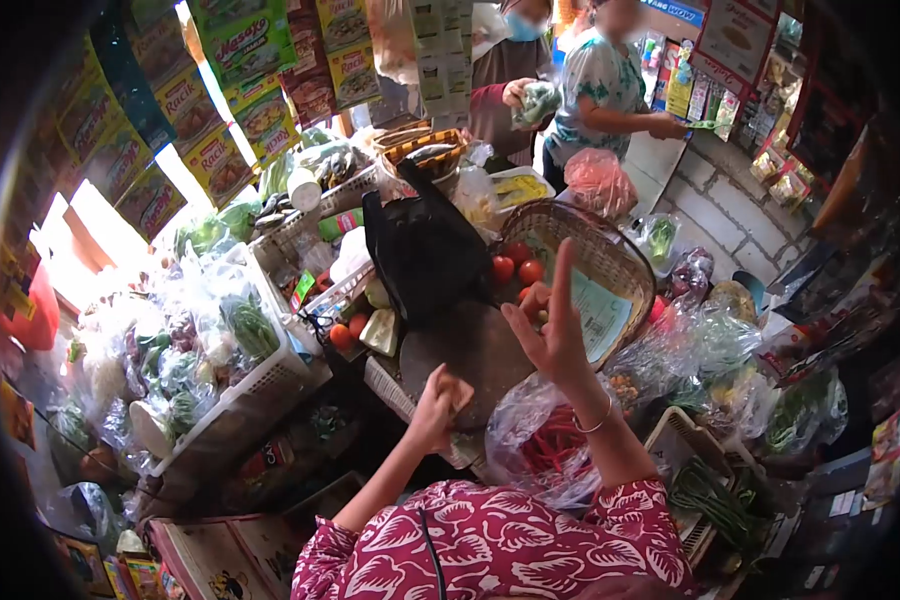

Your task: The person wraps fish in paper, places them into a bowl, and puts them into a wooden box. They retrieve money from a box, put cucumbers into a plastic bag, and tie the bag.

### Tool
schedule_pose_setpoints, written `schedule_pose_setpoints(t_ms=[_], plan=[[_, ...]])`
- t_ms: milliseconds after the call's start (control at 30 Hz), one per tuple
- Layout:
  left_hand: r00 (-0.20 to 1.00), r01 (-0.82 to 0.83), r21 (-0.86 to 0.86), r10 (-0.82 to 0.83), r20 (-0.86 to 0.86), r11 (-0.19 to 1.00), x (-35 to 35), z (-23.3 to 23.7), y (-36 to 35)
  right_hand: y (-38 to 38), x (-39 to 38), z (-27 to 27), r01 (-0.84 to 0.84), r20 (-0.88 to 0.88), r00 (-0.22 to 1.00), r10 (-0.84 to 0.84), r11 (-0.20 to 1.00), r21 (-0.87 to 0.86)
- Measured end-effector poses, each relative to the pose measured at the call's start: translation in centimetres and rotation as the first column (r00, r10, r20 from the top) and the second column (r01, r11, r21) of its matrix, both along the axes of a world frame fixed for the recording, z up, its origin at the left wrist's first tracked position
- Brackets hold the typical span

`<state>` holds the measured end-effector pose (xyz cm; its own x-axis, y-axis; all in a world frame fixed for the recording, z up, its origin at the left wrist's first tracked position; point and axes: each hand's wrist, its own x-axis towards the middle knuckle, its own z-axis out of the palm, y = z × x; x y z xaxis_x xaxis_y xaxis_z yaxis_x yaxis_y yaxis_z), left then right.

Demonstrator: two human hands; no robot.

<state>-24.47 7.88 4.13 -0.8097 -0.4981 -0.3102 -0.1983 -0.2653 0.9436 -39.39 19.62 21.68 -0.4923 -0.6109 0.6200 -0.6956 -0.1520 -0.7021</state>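
My left hand (432, 412) is closed around a small tan, flat piece (460, 391), whose kind I cannot make out, in front of a grey-brown rounded surface (455, 350). My right hand (555, 335) is raised with its index finger stretched up and its thumb apart; the other fingers are curled, and nothing shows in it. Behind the hands stands a black plastic bag (425, 250). Beyond my right hand, a wicker basket (625, 255) holds several tomatoes (516, 263) and a pale green printed sheet (598, 315). Red chillies (555, 440) in clear plastic lie below my right wrist.
A white crate (235, 415) of bagged vegetables stands left. Seasoning sachets (235, 45) hang above it. Two people stand beyond the goods; one person's hand holds a bag of greens (537, 105). A pink bag (600, 182) sits behind the basket, and long green vegetables (720, 497) lie at right.
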Motion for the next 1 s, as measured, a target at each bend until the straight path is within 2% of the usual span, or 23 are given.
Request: schedule_pose_setpoints(t_ms=[33, 67, 100, 133, 200, 267, 367, 400, 433, 467, 500, 567, 600, 633, 667, 700, 767, 833, 1000], plan=[[0.999, 0.011, -0.319, -0.024, -0.037, 0.948, 0.0, -1.4, 0.2, -0.2, 0.0, 1.4, 0.03, -0.074, 0.997, -0.035, 0.997, -0.064], [0.996, 0.003, -0.607, -0.053, -0.065, 0.795, 0.1, -1.5, 0.5, -0.1, -0.1, 2.6, 0.031, -0.086, 0.996, -0.037, 0.997, -0.072], [0.996, 0.066, -0.648, -0.084, 0.003, 0.758, 0.5, -1.5, 0.7, -0.1, -0.2, 3.6, -0.002, -0.161, 0.987, -0.022, 0.989, -0.145], [0.997, 0.059, -0.652, -0.082, -0.004, 0.756, 0.4, -1.7, 0.7, -0.1, -0.2, 4.4, -0.041, -0.232, 0.973, -0.009, 0.977, -0.21], [0.993, 0.108, -0.744, -0.109, 0.048, 0.659, 0.4, -2.2, 0.7, 0.0, 0.2, 5.7, -0.072, -0.229, 0.973, 0.019, 0.971, -0.227], [0.99, 0.137, -0.721, -0.123, 0.072, 0.679, 0.5, -2.2, 0.5, 0.3, 0.7, 6.5, -0.073, -0.27, 0.963, 0.007, 0.969, -0.236], [0.993, 0.107, -0.778, -0.113, 0.046, 0.619, 0.6, -2.5, 0.8, 0.0, 0.9, 5.5, -0.104, -0.207, 0.977, 0.051, 0.962, -0.254], [0.995, 0.078, -0.736, -0.101, 0.013, 0.673, 0.4, -1.7, 1.0, -0.1, 0.8, 4.8, -0.092, -0.173, 0.984, 0.052, 0.969, -0.229], [0.995, 0.078, -0.724, -0.096, 0.016, 0.686, 0.4, -1.5, 1.1, -0.3, 0.7, 3.8, -0.095, -0.145, 0.987, 0.071, 0.981, -0.169], [0.997, 0.072, -0.647, -0.055, 0.047, 0.759, 0.2, -0.6, 1.5, -0.3, 0.7, 2.5, -0.101, -0.112, 0.99, 0.089, 0.989, -0.107], [0.994, 0.107, -0.635, -0.063, 0.092, 0.765, 0.8, -0.1, 2.1, -0.3, 0.6, 0.3, -0.108, -0.095, 0.99, 0.105, 0.994, -0.024], [0.993, 0.118, -0.685, -0.079, 0.088, 0.719, 0.1, -0.2, 1.3, -0.9, 0.0, -4.9, -0.13, -0.121, 0.982, 0.144, 0.985, 0.113], [0.993, 0.12, -0.722, -0.094, 0.076, 0.682, 0.5, -1.3, 1.2, -0.7, 0.1, -8.0, -0.161, -0.014, 0.986, 0.169, 0.96, 0.228], [0.991, 0.129, -0.731, -0.108, 0.076, 0.67, 0.5, -1.3, 1.1, -0.4, -0.4, -11.8, -0.12, -0.203, 0.96, 0.191, 0.94, 0.32], [0.986, 0.169, -0.737, -0.11, 0.128, 0.655, 0.6, 0.4, 1.5, 0.6, 0.3, -15.0, 0.05, -0.225, 0.963, 0.146, 0.726, 0.685], [0.979, 0.204, -0.747, -0.116, 0.169, 0.633, 0.7, 1.1, 1.7, 1.3, 0.6, -17.4, 0.149, -0.317, 0.923, 0.22, 0.554, 0.819], [0.973, 0.226, -0.762, -0.108, 0.203, 0.607, 0.4, 2.2, 1.6, 1.1, 0.6, -16.7, 0.081, -0.226, 0.951, 0.211, 0.535, 0.841], [0.94, 0.327, -0.725, -0.128, 0.317, 0.606, 0.6, 2.7, 2.0, 1.2, 0.7, -16.4, 0.03, -0.163, 0.96, 0.229, 0.492, 0.87], [0.948, 0.311, -0.742, -0.144, 0.283, 0.594, 0.9, 1.4, 1.4, 0.8, 0.5, -15.9, 0.025, -0.164, 0.953, 0.255, 0.473, 0.881]])
